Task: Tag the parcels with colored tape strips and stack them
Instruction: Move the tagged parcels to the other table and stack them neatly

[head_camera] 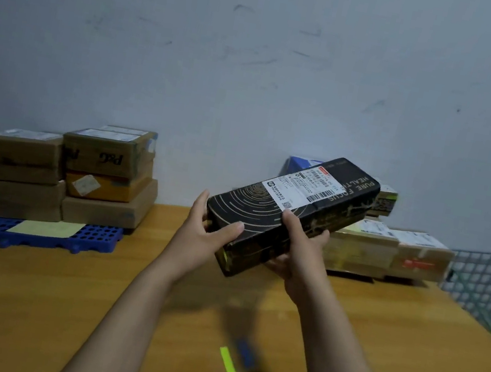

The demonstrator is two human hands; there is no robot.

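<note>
A long black parcel with gold rings and a white shipping label hangs tilted above the wooden table. My left hand grips its near left end, thumb across the top. My right hand holds it from below and the right side, thumb on top. A yellow-green tape strip shows on the parcel's near end face. A loose yellow-green tape strip and a blue strip lie on the table near the front edge.
Stacked brown cardboard parcels stand at the back left on a blue plastic pallet. More parcels sit at the back right. A wire mesh basket borders the table's right edge. A grey wall rises behind.
</note>
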